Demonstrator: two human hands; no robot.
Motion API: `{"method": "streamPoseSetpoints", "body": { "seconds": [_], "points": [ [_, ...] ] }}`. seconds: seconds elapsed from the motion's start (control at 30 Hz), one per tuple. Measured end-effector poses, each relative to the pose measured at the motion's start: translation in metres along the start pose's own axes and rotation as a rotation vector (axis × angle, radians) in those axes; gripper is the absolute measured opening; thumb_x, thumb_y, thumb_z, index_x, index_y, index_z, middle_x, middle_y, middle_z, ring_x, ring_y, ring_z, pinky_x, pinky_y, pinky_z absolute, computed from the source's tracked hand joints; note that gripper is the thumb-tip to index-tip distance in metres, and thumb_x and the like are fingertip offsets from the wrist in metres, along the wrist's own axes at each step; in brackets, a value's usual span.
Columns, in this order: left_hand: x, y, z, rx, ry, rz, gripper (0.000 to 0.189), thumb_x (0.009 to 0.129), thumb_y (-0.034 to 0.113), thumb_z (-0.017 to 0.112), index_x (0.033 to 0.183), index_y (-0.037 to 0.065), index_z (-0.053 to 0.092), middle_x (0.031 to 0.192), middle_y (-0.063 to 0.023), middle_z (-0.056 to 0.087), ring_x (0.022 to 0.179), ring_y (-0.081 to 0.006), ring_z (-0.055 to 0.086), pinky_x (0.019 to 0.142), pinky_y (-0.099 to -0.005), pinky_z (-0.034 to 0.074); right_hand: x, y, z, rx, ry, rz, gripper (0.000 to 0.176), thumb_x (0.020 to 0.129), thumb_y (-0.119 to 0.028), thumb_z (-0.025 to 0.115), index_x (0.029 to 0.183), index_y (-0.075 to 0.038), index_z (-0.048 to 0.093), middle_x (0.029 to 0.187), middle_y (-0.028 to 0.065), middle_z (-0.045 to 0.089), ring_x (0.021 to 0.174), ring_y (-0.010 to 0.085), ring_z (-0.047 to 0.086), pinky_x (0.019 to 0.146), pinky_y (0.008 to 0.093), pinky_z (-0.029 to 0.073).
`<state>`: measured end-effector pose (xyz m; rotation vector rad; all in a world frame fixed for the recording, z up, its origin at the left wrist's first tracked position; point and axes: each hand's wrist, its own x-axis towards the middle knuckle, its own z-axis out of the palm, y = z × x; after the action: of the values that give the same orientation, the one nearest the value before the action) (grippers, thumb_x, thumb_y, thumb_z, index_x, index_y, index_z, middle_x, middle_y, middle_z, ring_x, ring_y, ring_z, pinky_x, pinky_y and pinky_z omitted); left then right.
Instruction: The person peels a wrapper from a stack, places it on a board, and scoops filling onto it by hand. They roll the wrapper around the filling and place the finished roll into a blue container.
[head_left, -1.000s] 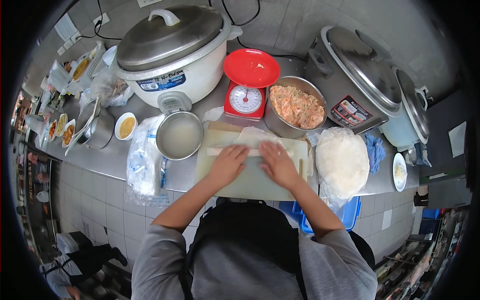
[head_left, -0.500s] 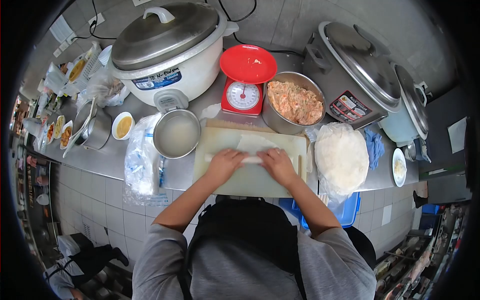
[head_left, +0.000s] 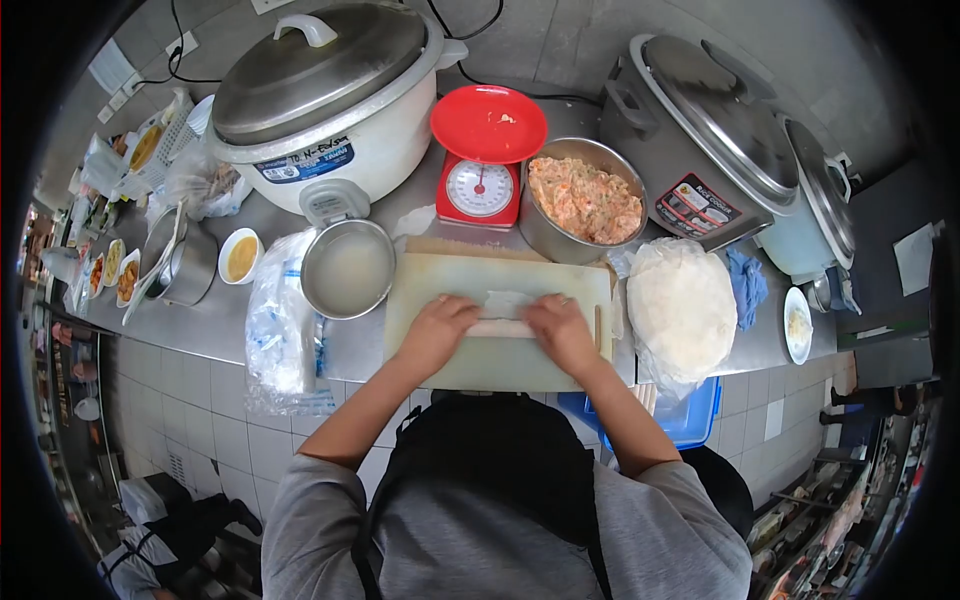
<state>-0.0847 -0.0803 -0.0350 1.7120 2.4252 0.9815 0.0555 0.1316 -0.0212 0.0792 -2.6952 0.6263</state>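
Note:
On the pale cutting board [head_left: 435, 280], a partly rolled white spring roll [head_left: 500, 328] lies crosswise, with the flat far part of its thin wrapper [head_left: 508, 302] still spread beyond it. My left hand [head_left: 444, 325] is at the wrapper's left side, its fingers curled onto the edge. At the right side, my right hand [head_left: 558, 328] grips the opposite edge with bent fingers. Both sets of fingertips are slightly blurred. Past the board stands a steel pot [head_left: 540, 228] of orange-pink filling [head_left: 588, 200]. A plastic-covered stack of round wrappers [head_left: 682, 308] sits to the right.
A steel bowl of cloudy liquid [head_left: 348, 268] and a plastic bag [head_left: 280, 335] are left of the board. Behind are a red scale [head_left: 480, 190], a white rice cooker [head_left: 350, 165] and a grey one [head_left: 690, 150]. A blue container [head_left: 705, 420] is below the counter edge.
My fingers have moved off the middle of the roll and outward to its sides. The far part of the wrapper looks narrower, and the roll lies slightly closer to me.

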Motion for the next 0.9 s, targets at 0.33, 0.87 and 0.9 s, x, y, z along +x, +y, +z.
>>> {"method": "streamPoseSetpoints", "body": {
  "seconds": [0.33, 0.87, 0.9],
  "points": [
    [-0.008, 0.019, 0.022, -0.022, 0.071, -0.037, 0.036, 0.073, 0.016, 0.072, 0.108, 0.008, 0.065, 0.103, -0.0082, 0.062, 0.096, -0.0285, 0.058, 0.086, -0.0395, 0.046, -0.01, -0.021, 0.033, -0.182, -0.065, -0.041, 0.037, 0.076, -0.02, 0.07, 0.11, -0.007, 0.061, 0.102, 0.0074, 0.057, 0.099, 0.026, 0.055, 0.085, 0.0409, 0.041],
    [-0.02, 0.011, 0.04, -0.654, 0.146, -0.411, 0.039, 0.087, 0.022, 0.058, 0.12, 0.0, 0.056, 0.124, -0.0211, 0.055, 0.116, -0.0374, 0.05, 0.1, -0.0428, 0.038, 0.167, -0.131, 0.089, 0.15, -0.616, -0.317, 0.043, 0.093, -0.028, 0.056, 0.128, -0.004, 0.049, 0.106, 0.0176, 0.064, 0.103, 0.0343, 0.059, 0.103, 0.0463, 0.036],
    [-0.02, 0.012, 0.038, -0.698, 0.138, -0.414, 0.039, 0.088, 0.022, 0.057, 0.121, 0.0, 0.056, 0.124, -0.0209, 0.055, 0.116, -0.0376, 0.05, 0.1, -0.0421, 0.038, 0.168, -0.133, 0.09, 0.151, -0.695, -0.263, 0.044, 0.093, -0.028, 0.055, 0.129, -0.004, 0.048, 0.105, 0.0181, 0.065, 0.103, 0.0342, 0.059, 0.103, 0.0456, 0.036]
  ]
}}
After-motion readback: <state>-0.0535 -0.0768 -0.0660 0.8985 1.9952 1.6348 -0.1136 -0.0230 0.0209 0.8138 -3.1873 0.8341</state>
